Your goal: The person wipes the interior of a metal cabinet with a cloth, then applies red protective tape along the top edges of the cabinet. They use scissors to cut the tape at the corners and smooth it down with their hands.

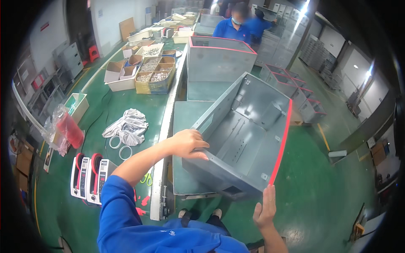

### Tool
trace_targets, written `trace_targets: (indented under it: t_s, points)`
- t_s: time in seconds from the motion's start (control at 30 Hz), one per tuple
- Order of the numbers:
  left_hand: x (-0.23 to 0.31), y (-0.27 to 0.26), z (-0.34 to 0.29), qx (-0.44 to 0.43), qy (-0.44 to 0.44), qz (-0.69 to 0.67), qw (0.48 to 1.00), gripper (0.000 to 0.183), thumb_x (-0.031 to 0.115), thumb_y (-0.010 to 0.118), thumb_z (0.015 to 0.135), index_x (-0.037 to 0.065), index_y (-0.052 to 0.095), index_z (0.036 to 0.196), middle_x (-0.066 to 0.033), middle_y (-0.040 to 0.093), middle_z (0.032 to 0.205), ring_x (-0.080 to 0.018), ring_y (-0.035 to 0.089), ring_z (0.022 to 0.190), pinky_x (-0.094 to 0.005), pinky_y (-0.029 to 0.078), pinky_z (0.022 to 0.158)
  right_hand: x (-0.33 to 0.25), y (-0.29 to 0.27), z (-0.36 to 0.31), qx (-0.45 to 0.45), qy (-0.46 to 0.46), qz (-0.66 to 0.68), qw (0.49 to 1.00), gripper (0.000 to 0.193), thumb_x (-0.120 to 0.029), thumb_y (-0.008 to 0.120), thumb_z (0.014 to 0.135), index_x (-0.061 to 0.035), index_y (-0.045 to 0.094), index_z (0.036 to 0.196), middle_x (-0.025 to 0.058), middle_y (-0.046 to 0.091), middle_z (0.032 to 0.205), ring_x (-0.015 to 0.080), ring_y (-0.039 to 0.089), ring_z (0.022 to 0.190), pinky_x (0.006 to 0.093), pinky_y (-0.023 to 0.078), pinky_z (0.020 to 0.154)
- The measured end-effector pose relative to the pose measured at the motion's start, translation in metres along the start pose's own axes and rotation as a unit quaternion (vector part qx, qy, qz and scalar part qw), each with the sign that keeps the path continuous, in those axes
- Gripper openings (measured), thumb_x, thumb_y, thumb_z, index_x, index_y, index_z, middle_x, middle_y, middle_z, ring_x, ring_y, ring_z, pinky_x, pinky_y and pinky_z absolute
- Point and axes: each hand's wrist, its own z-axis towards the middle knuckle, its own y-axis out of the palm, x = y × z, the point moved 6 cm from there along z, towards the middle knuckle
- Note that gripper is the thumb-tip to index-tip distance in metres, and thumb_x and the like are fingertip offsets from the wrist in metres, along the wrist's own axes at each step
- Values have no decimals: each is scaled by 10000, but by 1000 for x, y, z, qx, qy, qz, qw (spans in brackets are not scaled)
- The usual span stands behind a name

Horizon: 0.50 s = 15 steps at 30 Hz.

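A large grey sheet-metal box (249,137), open at the top, sits tilted on the green work surface (185,177) in front of me. Red tape (283,143) runs along its right rim. My left hand (188,144) is closed over the box's left rim, thumb and fingers wrapped on the edge. At the near right corner, my right hand (265,206) has its fingers stretched out, the tips against the end of the red tape. Behind this box stands another grey metal box (221,63) with red tape on its upper edges.
On the green bench at left are two tape dispensers (90,179), a grey cloth (128,126), tape rings (125,152), green-handled scissors (147,179) and cartons of small metal parts (156,76). Taped boxes (291,84) stand at right. A co-worker (232,27) is behind.
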Motion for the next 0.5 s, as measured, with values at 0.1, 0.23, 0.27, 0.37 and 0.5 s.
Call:
trace_targets:
  t_s: [0.1,0.23,0.27,0.37,0.5]
  points:
    - [3,0,-4,9,0,-9,1000,426,451,617,746,27,618,786,-119,561,587,-314,559,625,-382,439,601,-20,3,-8,12,15,-70,997,390,-83,433,821,129,459,1147,285,446,1214,439,399,1164,468,330,978]
    - [-2,3,-6,12,-26,-12,1000,451,482,625,722,31,619,723,-125,543,551,-327,554,588,-392,432,557,-25,4,-8,62,33,-60,996,365,-30,434,815,127,453,1144,275,445,1214,427,403,1160,466,332,974]
    - [-1,5,-5,13,-24,-14,1000,456,488,628,715,32,619,714,-126,540,546,-328,554,583,-395,431,549,-26,4,-8,84,39,-65,994,362,-28,432,819,124,449,1147,269,445,1214,421,402,1160,464,329,975]
    - [-1,5,-5,21,-58,-5,998,461,502,633,703,41,621,698,-122,536,545,-317,557,592,-389,429,553,-28,13,-3,132,63,-79,986,354,-40,429,838,108,428,1160,240,443,1214,395,396,1162,454,315,982]
    - [8,-3,-3,34,-75,14,997,480,517,632,696,37,623,687,-113,525,522,-310,553,557,-389,426,535,-24,18,-3,173,81,-70,979,324,-37,394,865,84,416,1164,217,440,1213,371,392,1167,433,303,985]
